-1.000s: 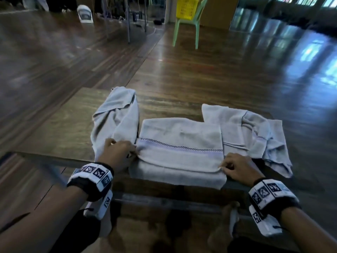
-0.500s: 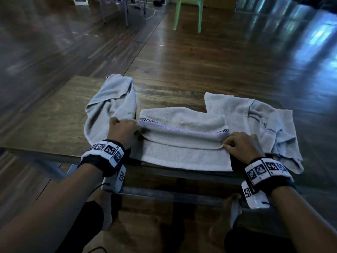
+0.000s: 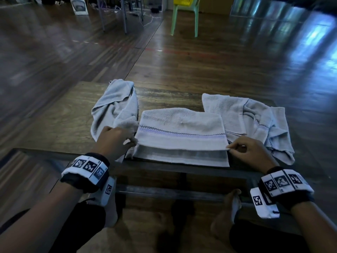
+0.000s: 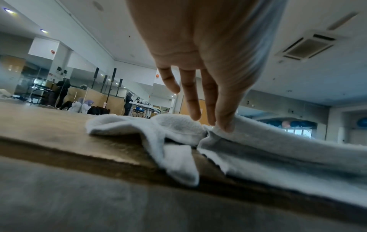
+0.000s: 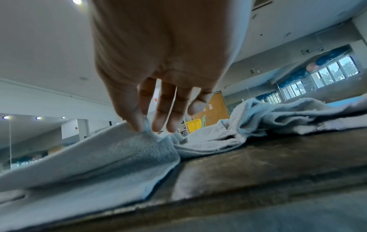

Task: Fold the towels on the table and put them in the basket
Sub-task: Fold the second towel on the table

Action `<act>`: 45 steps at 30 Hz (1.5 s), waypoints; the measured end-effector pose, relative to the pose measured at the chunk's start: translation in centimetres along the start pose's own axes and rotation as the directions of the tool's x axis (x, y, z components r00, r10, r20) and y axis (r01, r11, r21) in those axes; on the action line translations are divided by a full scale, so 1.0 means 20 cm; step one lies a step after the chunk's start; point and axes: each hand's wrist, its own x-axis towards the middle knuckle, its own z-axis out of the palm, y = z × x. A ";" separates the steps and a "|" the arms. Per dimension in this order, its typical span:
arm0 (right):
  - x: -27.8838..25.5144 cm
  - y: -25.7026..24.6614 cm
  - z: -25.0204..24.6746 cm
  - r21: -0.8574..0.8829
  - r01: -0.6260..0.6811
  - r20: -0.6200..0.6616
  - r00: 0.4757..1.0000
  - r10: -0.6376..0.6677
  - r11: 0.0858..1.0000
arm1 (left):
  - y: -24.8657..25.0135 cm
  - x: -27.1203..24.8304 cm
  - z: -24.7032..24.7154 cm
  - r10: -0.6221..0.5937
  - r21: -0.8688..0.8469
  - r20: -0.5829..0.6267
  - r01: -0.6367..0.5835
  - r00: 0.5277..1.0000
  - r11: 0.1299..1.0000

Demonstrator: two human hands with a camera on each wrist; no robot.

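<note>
A pale grey towel [image 3: 180, 128] with a checked and lilac stripe lies half folded at the near edge of the wooden table [image 3: 60, 125]. My left hand [image 3: 116, 141] pinches the left corner of its upper layer [image 4: 220, 130]. My right hand [image 3: 244, 148] pinches the right corner [image 5: 147, 125] between thumb and fingers. The upper layer's near edge is lifted a little off the lower layer. A crumpled towel [image 3: 114, 106] lies to the left and another [image 3: 255, 121] to the right. The yellow basket [image 3: 184, 0] sits on a green chair far behind.
The green chair [image 3: 184, 19] stands on the shiny wooden floor beyond the table. Metal stand legs [image 3: 124, 13] and a white object [image 3: 79, 6] are at the back left. My knees and feet show under the table's near edge.
Both hands have drawn the upper layer's edge back toward me from its furthest point; it now sits lifted above the lower layer. The head camera has tilted up slightly.
</note>
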 end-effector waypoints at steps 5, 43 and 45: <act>-0.05 0.06 0.06 -0.079 -0.034 0.163 0.986 0.047 0.996 | 0.00 -0.04 0.06 0.023 0.096 0.166 -0.039 0.986 0.995; -0.10 0.05 0.09 -0.257 0.043 0.279 0.960 0.032 0.966 | -0.04 -0.13 0.24 0.328 0.186 -0.011 -0.321 0.944 0.929; -0.10 0.04 0.09 -0.258 0.041 0.271 0.962 0.032 0.965 | -0.04 -0.12 0.25 0.353 0.191 -0.062 -0.336 0.934 0.922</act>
